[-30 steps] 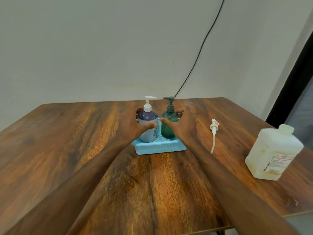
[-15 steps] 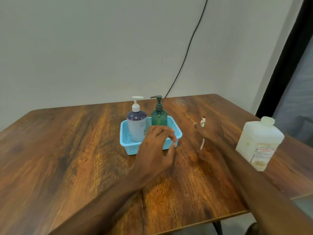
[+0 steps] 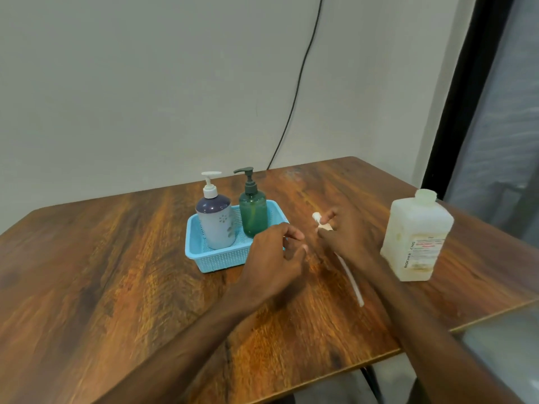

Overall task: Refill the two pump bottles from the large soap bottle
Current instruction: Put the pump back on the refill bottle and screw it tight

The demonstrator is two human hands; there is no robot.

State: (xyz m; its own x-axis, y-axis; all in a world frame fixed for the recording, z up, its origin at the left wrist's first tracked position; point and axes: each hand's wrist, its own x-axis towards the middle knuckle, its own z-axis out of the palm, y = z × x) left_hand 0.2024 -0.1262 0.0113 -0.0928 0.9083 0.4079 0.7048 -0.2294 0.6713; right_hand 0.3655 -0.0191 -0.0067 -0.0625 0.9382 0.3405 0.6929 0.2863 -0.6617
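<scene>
White loose pump (image 3: 320, 222) is pinched at its head by the right hand (image 3: 347, 237); the left hand (image 3: 274, 258) hovers beside, loosely curled, empty. Large soap bottle (image 3: 417, 237) stands right of this grip, green pump bottle (image 3: 253, 218) and lilac pump bottle (image 3: 217, 227) left. Best lifted steadily, so the tube trails clear.

Head camera looks down across the table (image 3: 116, 272).

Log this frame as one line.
left hand: free, near basket | right hand: pinching loose pump | purple bottle, green bottle: in basket, pumps on | large soap bottle: upright, untouched
</scene>
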